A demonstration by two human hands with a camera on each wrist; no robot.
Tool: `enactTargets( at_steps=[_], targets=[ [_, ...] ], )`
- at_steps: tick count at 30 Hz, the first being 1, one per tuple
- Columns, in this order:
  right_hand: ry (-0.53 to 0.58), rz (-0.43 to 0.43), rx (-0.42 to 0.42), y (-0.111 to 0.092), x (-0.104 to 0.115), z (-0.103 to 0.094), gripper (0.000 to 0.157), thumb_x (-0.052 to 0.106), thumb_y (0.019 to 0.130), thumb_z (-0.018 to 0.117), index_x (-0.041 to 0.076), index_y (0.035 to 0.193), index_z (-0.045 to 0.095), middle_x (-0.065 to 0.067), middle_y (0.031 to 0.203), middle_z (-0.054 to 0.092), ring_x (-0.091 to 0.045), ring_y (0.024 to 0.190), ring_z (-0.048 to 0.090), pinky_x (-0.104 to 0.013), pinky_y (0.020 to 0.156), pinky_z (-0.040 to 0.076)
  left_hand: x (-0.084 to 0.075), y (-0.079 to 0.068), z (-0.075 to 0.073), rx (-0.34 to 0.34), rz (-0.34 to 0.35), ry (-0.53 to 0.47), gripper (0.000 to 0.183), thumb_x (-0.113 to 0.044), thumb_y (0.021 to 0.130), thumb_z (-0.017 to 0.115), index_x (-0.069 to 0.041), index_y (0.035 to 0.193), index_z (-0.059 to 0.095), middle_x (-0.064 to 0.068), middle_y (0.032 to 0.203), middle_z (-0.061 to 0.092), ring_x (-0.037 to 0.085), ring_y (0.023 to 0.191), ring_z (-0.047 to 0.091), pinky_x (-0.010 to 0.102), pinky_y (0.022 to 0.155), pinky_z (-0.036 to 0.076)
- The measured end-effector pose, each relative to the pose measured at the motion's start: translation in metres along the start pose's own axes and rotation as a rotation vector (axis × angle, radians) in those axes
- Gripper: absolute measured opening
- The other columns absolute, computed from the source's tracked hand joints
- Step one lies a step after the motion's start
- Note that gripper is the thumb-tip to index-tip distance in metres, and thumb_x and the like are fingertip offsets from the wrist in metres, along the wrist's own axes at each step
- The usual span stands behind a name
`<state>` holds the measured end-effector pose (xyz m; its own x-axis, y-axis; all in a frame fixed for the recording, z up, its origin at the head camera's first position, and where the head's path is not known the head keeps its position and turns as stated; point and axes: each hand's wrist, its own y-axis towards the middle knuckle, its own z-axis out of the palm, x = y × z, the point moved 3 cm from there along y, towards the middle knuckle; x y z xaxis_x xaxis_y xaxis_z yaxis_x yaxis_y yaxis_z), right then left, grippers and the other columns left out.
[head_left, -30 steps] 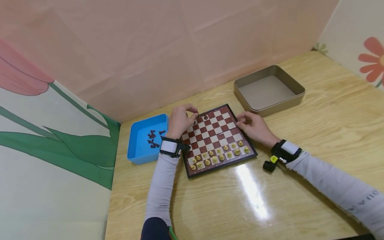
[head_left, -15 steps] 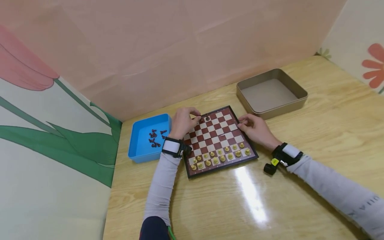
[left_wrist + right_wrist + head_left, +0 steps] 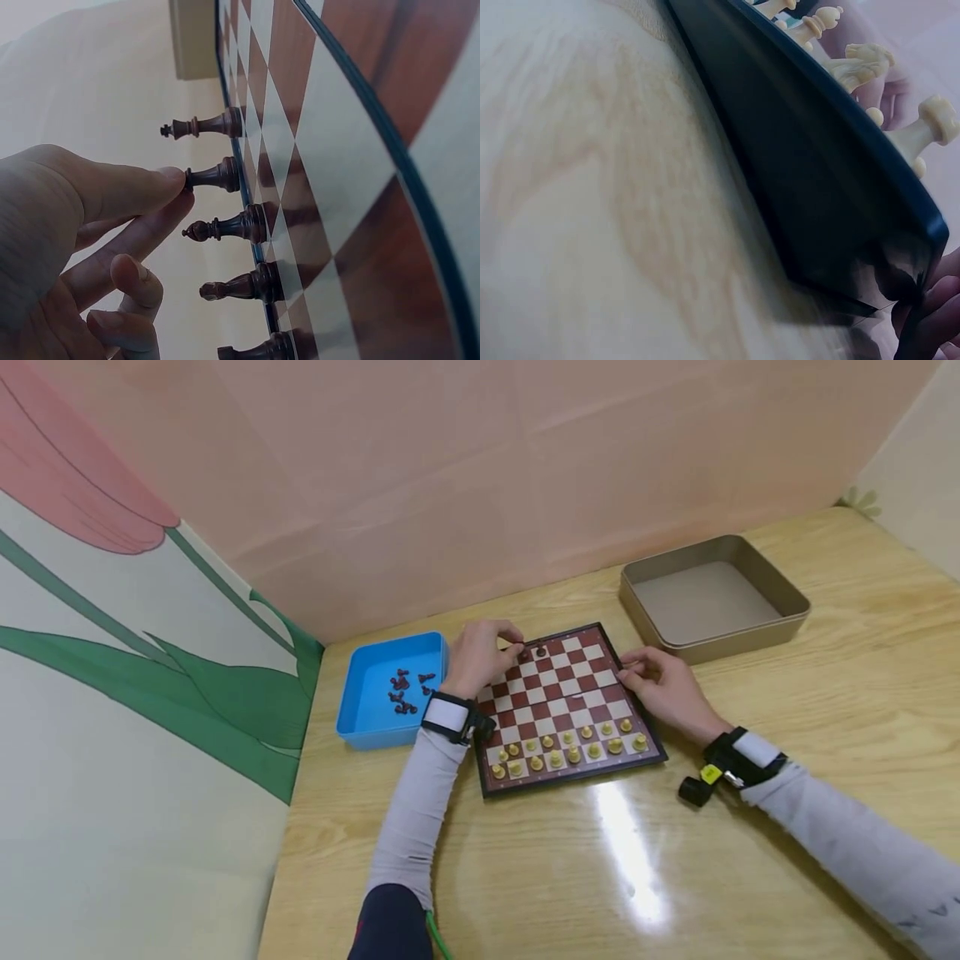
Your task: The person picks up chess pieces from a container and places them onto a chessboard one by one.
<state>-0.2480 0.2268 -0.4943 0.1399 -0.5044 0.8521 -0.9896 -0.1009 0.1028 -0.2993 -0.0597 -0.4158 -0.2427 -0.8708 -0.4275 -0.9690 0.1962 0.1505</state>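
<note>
My left hand (image 3: 483,658) is at the far edge of the folding chessboard (image 3: 555,710). Its thumb and index finger pinch the top of a dark queen (image 3: 214,178), whose base is at the board. Beside the queen stand a dark king (image 3: 202,125) and, on the other side, a dark bishop (image 3: 229,225), a knight (image 3: 244,286) and a rook (image 3: 259,349). My right hand (image 3: 667,693) holds the board's right edge near the fold with thumb and index finger; in the right wrist view its fingers (image 3: 945,315) show at the corner. Several pale chessmen (image 3: 573,753) fill the two near rows.
Left of the board, a blue box (image 3: 360,702) contains several loose dark chessmen (image 3: 401,683). A brown open tin (image 3: 652,618) stands behind my right hand. The wooden table (image 3: 540,868) meets a pink-covered wall (image 3: 450,510) at the back.
The head view has turned, shifting everything to the right in it. My left fingertips have come down closer to the board's far row with the queen. The right hand keeps its place at the edge.
</note>
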Motion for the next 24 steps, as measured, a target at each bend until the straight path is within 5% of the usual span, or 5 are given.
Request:
enactTargets(
  at_steps=[24],
  targets=[
    [-0.001, 0.019, 0.004, 0.0000, 0.0028, -0.0038, 0.034, 0.026, 0.108, 0.065, 0.002, 0.131, 0.066, -0.017, 0.108, 0.073, -0.022, 0.095, 0.065, -0.018, 0.076, 0.046, -0.0038, 0.0013, -0.0001, 0.015, 0.004, -0.013, 0.015, -0.030, 0.102, 0.076, -0.022, 0.113, 0.081, -0.004, 0.115, 0.077, 0.015, 0.089, 0.064, 0.030, 0.066, 0.049]
  ],
)
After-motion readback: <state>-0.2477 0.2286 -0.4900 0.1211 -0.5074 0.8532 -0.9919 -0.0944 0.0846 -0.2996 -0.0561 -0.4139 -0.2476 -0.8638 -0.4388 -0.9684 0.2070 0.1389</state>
